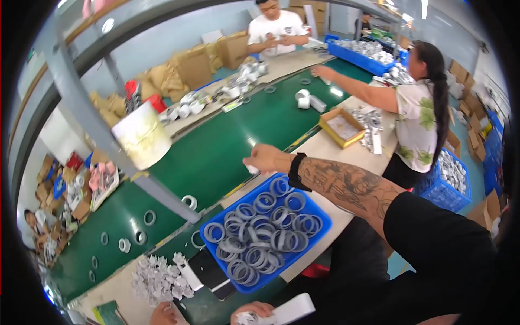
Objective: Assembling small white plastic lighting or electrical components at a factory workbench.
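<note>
My right hand (266,158), on a tattooed forearm with a black wristband (295,171), reaches out over the edge of the green conveyor belt (216,146). Its fingers pinch a small white piece (253,169). Just below it sits a blue tray (317,208) filled with several grey rings (260,233). My left hand (250,311) shows only partly at the bottom edge, closed on a white oblong piece (292,309). Loose rings (149,218) lie scattered on the belt.
A pile of small white parts (160,279) and a black flat device (208,271) lie left of the tray. A grey post (108,146) carries a white bucket (142,135). A co-worker (417,119) at the right reaches onto the belt beside a cardboard tray (341,128). Another person (276,30) sits at the far end.
</note>
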### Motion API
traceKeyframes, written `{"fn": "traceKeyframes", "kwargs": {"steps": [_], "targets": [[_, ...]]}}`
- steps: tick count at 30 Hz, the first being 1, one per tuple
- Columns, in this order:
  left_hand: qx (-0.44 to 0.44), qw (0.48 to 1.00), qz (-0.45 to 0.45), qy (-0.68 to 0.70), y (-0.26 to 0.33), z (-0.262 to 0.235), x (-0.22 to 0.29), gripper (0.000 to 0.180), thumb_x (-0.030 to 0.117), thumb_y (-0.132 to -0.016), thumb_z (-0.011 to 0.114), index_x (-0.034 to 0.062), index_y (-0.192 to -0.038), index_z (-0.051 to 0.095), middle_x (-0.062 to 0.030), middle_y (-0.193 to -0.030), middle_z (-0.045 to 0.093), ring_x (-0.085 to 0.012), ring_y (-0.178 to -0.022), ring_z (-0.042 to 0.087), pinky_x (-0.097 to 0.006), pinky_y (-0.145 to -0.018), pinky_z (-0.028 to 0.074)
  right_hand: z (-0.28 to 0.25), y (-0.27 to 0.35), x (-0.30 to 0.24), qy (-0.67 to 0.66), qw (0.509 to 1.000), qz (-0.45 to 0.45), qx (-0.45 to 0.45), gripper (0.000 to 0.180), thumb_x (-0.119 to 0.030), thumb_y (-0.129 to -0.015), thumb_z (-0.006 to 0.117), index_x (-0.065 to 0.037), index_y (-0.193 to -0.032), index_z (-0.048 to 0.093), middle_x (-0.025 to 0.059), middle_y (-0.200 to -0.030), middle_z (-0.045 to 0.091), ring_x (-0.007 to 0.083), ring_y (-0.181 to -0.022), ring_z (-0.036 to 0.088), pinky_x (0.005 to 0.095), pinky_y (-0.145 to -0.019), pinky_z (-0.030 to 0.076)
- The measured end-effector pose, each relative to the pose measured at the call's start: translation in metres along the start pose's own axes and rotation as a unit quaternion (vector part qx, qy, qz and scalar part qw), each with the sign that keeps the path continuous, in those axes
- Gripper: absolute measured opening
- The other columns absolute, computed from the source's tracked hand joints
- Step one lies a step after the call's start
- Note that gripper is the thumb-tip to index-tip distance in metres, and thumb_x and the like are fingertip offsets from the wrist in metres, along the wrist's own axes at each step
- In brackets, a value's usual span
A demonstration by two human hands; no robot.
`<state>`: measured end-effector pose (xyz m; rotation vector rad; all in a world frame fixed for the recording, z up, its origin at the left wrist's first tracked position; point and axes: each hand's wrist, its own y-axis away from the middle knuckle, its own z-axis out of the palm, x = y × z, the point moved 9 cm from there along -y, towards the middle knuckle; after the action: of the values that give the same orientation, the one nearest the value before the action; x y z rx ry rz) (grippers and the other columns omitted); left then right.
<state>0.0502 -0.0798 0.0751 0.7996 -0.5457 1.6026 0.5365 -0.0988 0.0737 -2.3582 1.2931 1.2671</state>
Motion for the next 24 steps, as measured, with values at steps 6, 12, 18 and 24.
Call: {"fn": "traceKeyframes", "kwargs": {"steps": [6,12,18,24], "targets": [[-0.020,0.994,-0.105,-0.026,0.027,-0.065,-0.044,0.067,0.013,-0.071,0.098,0.0002,-0.129,0.068,-0.0122,-0.121,0.072,-0.0228,-0.116,0.070,-0.039,-0.101,0.056,0.054,0.028,-0.126,0.097,0.909,-0.344,0.213,0.041,-0.031,-0.098,0.076,-0.004,-0.128,0.064,0.0164,-0.123,0.068,0.0249,-0.101,0.074,0.0401,-0.085,0.060],[-0.194,0.960,-0.090,-0.178,-0.040,0.019,-0.026,0.068,0.009,-0.080,0.096,0.0036,-0.139,0.061,-0.0053,-0.126,0.070,-0.0163,-0.120,0.065,-0.035,-0.108,0.051,0.139,0.309,-0.169,0.154,0.751,-0.448,-0.460,0.036,-0.028,-0.098,0.074,-0.012,-0.129,0.066,0.0113,-0.103,0.068,0.0332,-0.087,0.072,0.0457,-0.076,0.059],[-0.211,0.950,-0.133,-0.185,-0.035,0.104,-0.038,0.058,0.015,-0.084,0.095,0.0021,-0.134,0.067,-0.0044,-0.124,0.072,-0.0150,-0.117,0.065,-0.034,-0.105,0.052,0.082,0.378,-0.147,0.265,0.726,-0.520,-0.365,0.034,-0.027,-0.092,0.071,-0.019,-0.125,0.068,0.0084,-0.107,0.069,0.0263,-0.092,0.074,0.0397,-0.060,0.056],[-0.208,0.928,-0.164,-0.262,-0.014,0.139,-0.051,0.047,0.018,-0.086,0.096,0.0023,-0.124,0.072,-0.0037,-0.116,0.074,-0.0131,-0.111,0.066,-0.032,-0.099,0.053,0.047,0.447,-0.148,0.276,0.653,-0.677,-0.198,0.016,-0.022,-0.093,0.065,-0.010,-0.102,0.061,0.0078,-0.095,0.064,0.0222,-0.076,0.072,0.0351,-0.050,0.054]]}}
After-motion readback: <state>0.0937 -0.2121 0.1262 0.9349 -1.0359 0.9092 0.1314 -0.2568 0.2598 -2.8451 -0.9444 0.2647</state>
